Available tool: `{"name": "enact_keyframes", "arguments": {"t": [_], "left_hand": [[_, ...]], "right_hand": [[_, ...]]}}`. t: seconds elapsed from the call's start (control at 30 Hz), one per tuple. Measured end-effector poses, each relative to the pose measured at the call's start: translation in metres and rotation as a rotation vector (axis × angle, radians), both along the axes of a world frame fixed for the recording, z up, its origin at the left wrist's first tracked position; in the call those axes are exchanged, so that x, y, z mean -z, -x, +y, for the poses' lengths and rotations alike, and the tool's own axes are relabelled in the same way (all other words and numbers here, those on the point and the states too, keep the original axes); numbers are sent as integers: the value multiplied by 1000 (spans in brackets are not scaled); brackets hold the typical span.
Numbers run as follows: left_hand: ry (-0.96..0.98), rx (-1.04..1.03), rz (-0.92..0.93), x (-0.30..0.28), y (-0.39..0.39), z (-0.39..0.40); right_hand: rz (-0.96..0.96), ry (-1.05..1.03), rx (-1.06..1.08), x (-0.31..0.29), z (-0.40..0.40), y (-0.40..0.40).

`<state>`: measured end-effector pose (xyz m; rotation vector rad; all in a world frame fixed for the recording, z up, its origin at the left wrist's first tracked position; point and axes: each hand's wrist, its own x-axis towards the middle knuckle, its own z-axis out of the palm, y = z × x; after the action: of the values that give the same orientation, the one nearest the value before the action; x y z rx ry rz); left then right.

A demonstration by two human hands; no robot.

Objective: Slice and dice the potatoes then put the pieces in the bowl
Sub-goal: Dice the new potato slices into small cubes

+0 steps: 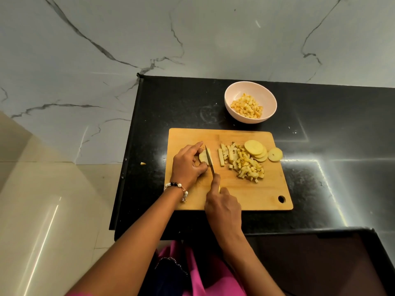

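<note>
Pink cloth point(198, 274) sits under my forearms. Beyond my grips, the bowl point(250, 102) holds diced potato. My right grip point(223, 207) clasps the knife point(210, 160), slicing the potato piece point(204, 157) pinned by my left grip point(189, 164) on the board point(245, 195).

Cutting board at the frame's centre, bowl behind it on the counter.

The cutting board point(252, 197) lies on the counter point(320, 114); the bowl point(233, 92), holding potato cubes point(248, 107), sits above the board's right half. On the board, left of centre, the left hand point(188, 165) rests on a potato piece point(203, 157) with the knife point(210, 160) through it, the right hand point(223, 207) below. To the right lie sticks point(221, 157), a heap of diced pieces point(245, 165), then stacked slices point(255, 151); one slice point(275, 154) overhangs the board's right edge. A scrap point(143, 163) lies left of the board.
</note>
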<state>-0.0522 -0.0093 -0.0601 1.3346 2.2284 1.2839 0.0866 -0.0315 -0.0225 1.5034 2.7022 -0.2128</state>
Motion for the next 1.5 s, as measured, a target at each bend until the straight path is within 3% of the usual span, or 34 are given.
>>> {"name": "enact_keyframes", "arguments": {"t": [0.23, 0.37, 0.5, 0.67, 0.97, 1.2, 1.5], "left_hand": [[11, 17, -7, 1, 1, 0], [11, 15, -42, 1, 2, -2], [20, -15, -151, 1, 4, -2], [37, -57, -231, 2, 5, -2], [29, -72, -197, 0, 4, -1], [1, -82, -160, 2, 3, -2], [28, -58, -159, 1, 3, -3]], "right_hand": [[86, 16, 80, 10, 11, -17], [267, 25, 26, 13, 13, -18], [327, 22, -39, 10, 11, -9], [240, 35, -75, 9, 20, -2], [-15, -51, -92, 0, 14, 20], [-1, 33, -106, 5, -8, -14], [3, -80, -39, 7, 14, -2]]}}
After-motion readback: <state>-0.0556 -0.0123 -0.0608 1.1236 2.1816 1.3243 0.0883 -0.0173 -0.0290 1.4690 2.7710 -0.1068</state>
